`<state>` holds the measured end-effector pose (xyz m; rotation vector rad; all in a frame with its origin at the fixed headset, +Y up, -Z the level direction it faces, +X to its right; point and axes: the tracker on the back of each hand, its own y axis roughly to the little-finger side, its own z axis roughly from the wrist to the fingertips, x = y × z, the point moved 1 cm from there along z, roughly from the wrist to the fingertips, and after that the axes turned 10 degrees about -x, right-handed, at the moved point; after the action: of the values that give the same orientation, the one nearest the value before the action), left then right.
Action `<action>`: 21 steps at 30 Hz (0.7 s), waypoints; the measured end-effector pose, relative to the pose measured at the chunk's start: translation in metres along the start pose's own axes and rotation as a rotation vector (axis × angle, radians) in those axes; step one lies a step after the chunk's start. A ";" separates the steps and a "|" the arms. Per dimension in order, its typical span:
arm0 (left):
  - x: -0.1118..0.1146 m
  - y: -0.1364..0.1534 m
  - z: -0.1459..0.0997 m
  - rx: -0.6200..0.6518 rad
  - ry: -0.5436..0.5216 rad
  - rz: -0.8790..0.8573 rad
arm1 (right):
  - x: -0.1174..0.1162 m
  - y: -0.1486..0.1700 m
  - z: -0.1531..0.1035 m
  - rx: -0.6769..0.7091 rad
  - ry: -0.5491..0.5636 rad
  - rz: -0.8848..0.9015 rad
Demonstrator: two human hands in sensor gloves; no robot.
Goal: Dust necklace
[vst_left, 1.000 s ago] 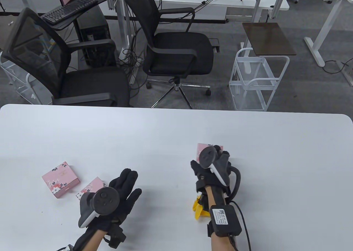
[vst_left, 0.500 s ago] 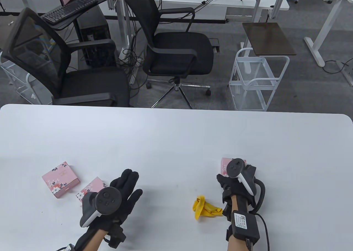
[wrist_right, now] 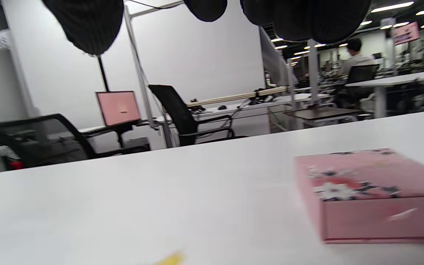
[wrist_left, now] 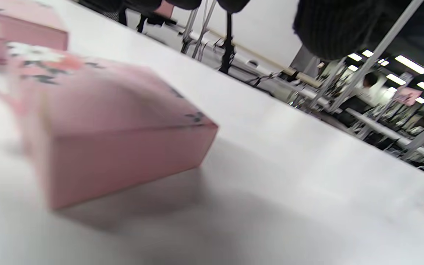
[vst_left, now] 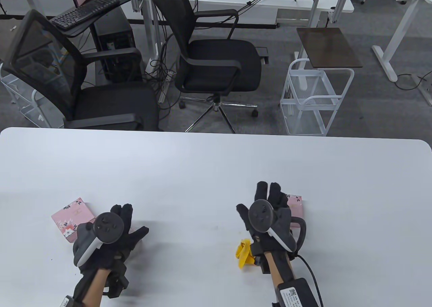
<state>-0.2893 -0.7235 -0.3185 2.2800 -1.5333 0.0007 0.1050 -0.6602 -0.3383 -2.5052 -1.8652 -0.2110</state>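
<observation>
No necklace is visible in any view. Left hand (vst_left: 116, 231), fingers extended and holding nothing, hovers over a pink floral box (wrist_left: 116, 136); a second pink box (vst_left: 72, 215) lies just to its left. Right hand (vst_left: 270, 212), fingers likewise straight and empty, partly covers a third pink box (vst_left: 296, 205). A crumpled yellow cloth (vst_left: 243, 253) lies just left of the right wrist on the white table (vst_left: 209, 172).

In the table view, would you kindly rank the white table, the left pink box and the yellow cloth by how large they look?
1. The white table, by far the largest.
2. The left pink box, though the left hand covers one corner.
3. The yellow cloth, smallest as seen; the right hand hides part of it, so its full extent is unsure.
</observation>
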 end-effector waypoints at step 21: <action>0.029 0.018 0.022 -0.254 0.269 0.321 | -0.052 -0.027 -0.060 0.167 -0.023 0.052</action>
<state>-0.2982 -0.7623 -0.3270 1.7429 -1.6311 0.1818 0.0589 -0.7074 -0.2863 -2.4502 -1.7426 -0.0243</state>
